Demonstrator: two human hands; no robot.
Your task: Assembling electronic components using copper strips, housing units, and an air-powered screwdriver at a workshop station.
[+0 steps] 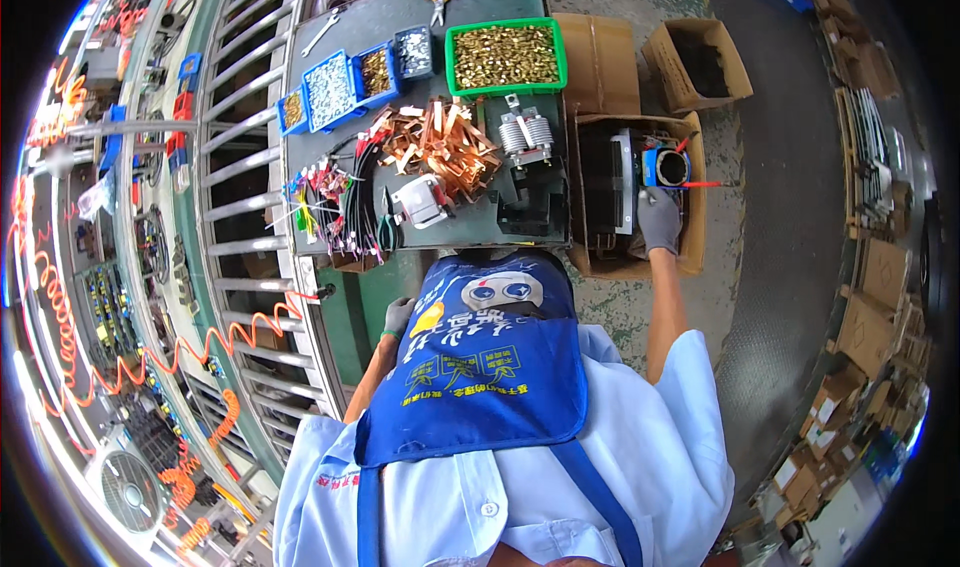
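Note:
My right hand, in a grey glove, reaches into an open carton at the right of the table. Its fingers are bent and close together beside an upright silver metal plate; whatever they pinch is hidden. Just beyond them sits a blue part with a round black opening and red pieces sticking out. My left hand, also gloved, hangs low by the blue apron, below the table's front edge. Its fingers are too hidden to read, and nothing shows in it.
On the dark table lie copper strips, a wire bundle, pliers and finned metal parts. Blue bins and a green tray of brass pieces stand behind. Another carton and a roller conveyor flank it.

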